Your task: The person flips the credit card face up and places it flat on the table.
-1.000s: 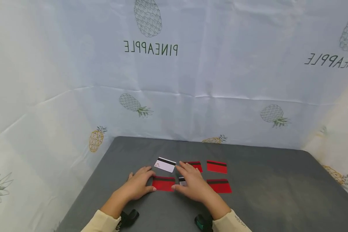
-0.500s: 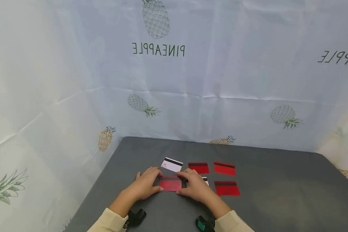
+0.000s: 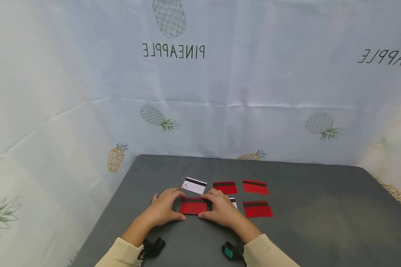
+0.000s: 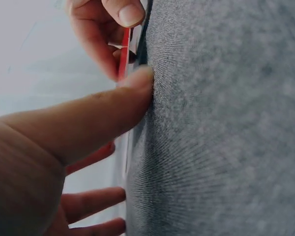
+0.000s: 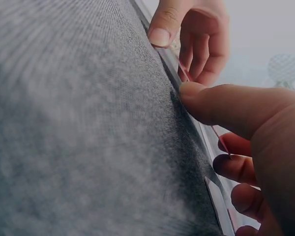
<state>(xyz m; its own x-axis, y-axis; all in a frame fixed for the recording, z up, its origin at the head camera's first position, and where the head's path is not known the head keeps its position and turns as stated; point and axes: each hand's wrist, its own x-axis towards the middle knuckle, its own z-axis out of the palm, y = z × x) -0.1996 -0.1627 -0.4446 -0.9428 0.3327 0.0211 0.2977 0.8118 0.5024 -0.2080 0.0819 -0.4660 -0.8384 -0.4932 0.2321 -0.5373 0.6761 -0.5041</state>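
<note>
In the head view, a red card (image 3: 193, 206) with a dark stripe along its far edge lies between both hands. My left hand (image 3: 164, 207) holds its left end, index finger at the far corner and thumb at the near one. The right end is held the same way by my right hand (image 3: 223, 210). Seen edge-on in the right wrist view, the red card (image 5: 221, 140) runs between thumb and fingers and looks slightly off the cloth. A white card (image 3: 232, 202) is mostly hidden behind the right hand. Another white card (image 3: 194, 186) lies just beyond.
Three more striped red cards lie to the right: a far-middle card (image 3: 225, 188), a far-right card (image 3: 255, 187) and a near-right card (image 3: 257, 209). All are on a grey cloth-covered table (image 3: 304, 222). A pineapple-print curtain (image 3: 220, 81) stands behind it.
The right hand's fingers have drawn in onto the red card's right end. The card paled half a second ago and is deep red again now. The head view has shifted slightly; other cards stay put.
</note>
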